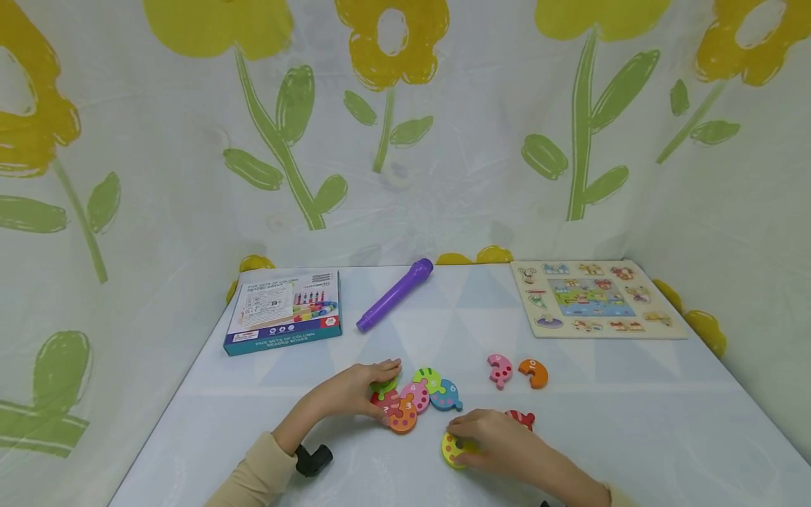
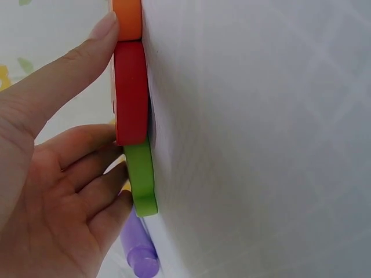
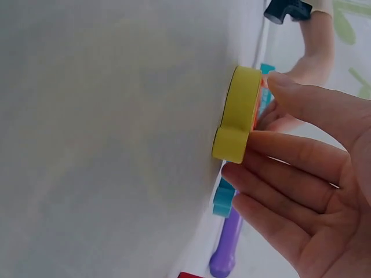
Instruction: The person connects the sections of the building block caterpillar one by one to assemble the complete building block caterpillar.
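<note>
A chain of joined numbered puzzle pieces curves over the table: green (image 1: 384,386), red (image 1: 383,402), orange (image 1: 403,422), pink (image 1: 418,398), light green (image 1: 428,379) and blue (image 1: 447,396). My left hand (image 1: 348,391) rests on its left end, thumb by the red and orange pieces (image 2: 127,20), fingertips touching near the green one (image 2: 141,176). Right of the chain, my right hand (image 1: 507,445) pinches a yellow spotted puzzle piece (image 1: 449,451) between thumb and fingers, at table level. The yellow edge (image 3: 239,113) faces the right wrist view. A red striped piece (image 1: 522,419) is partly hidden behind that hand.
Loose pink (image 1: 500,370) and orange (image 1: 536,373) pieces lie farther right. Toward the back are a boxed bead set (image 1: 281,310), a purple tube (image 1: 394,296) and a wooden picture board (image 1: 595,299). Flowered cloth walls (image 1: 443,176) enclose the table.
</note>
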Demonstrator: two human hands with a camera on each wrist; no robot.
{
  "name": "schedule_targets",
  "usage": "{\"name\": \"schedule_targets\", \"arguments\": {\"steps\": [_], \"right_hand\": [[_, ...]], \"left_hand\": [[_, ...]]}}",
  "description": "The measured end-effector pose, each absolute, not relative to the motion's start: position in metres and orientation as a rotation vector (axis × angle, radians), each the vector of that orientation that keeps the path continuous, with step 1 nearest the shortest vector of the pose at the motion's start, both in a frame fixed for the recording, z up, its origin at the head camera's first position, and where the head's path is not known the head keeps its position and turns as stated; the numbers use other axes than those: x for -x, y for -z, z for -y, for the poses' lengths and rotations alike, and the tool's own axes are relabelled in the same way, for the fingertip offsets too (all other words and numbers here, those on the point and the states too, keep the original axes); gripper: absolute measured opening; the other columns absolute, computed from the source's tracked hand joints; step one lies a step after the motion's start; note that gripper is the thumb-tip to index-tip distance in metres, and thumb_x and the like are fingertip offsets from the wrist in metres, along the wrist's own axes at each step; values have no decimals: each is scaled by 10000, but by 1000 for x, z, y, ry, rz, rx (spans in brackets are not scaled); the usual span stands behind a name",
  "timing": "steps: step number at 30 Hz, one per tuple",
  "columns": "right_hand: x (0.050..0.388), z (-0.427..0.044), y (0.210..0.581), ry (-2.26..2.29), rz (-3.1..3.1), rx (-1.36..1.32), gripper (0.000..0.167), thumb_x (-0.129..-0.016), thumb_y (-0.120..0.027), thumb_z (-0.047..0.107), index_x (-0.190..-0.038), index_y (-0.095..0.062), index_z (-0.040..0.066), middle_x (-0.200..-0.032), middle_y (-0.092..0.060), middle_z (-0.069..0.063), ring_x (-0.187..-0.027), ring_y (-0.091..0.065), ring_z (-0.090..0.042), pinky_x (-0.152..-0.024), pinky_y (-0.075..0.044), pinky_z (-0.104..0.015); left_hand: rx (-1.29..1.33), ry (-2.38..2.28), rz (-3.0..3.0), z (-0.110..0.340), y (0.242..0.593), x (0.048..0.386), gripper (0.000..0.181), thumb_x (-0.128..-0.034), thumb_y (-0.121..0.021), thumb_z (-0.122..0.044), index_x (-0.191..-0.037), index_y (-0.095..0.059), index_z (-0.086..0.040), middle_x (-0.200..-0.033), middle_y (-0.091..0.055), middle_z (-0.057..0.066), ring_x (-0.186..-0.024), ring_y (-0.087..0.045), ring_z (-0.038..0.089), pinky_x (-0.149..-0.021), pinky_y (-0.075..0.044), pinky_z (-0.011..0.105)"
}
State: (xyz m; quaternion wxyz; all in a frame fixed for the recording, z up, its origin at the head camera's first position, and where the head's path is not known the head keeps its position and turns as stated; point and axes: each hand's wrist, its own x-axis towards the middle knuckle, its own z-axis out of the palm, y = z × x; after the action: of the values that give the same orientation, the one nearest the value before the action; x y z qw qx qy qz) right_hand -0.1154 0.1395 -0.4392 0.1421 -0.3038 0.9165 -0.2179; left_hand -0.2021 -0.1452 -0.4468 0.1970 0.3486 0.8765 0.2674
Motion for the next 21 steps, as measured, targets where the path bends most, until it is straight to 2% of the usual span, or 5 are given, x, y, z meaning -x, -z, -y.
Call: {"name": "schedule_targets", "arguments": {"steps": [6, 14, 21], "right_hand": [[115, -136, 440, 643, -2629, 925, 363, -806, -793, 257, -1124, -729, 96, -1072, -710, 52, -998, -656, -117, -827, -549, -241], [115, -131, 438, 602, -2610, 918, 454, -745, -836, 289, -1149, -720, 118, -1107, -698, 66, -1037, -643, -110, -857, -540, -253], [114, -135, 438, 581, -2620, 912, 444, -747, -839, 264, -1152, -721, 125, -1100, -701, 65, -1022, -646, -112, -845, -547, -259]], "left_hand": [[-1002, -751, -2458, 145, 446, 201, 811, -767, -811, -337, -1436, -448, -58, -1528, -349, 69, -1402, -313, 261, -1097, -327, 431], [-980, -745, -2454, 145, 446, 202, 816, -765, -813, -339, -1443, -443, -74, -1533, -341, 46, -1409, -303, 234, -1102, -325, 410], [-961, -742, -2455, 145, 446, 202, 819, -766, -810, -346, -1447, -439, -84, -1538, -330, 28, -1412, -295, 222, -1107, -318, 405]]}}
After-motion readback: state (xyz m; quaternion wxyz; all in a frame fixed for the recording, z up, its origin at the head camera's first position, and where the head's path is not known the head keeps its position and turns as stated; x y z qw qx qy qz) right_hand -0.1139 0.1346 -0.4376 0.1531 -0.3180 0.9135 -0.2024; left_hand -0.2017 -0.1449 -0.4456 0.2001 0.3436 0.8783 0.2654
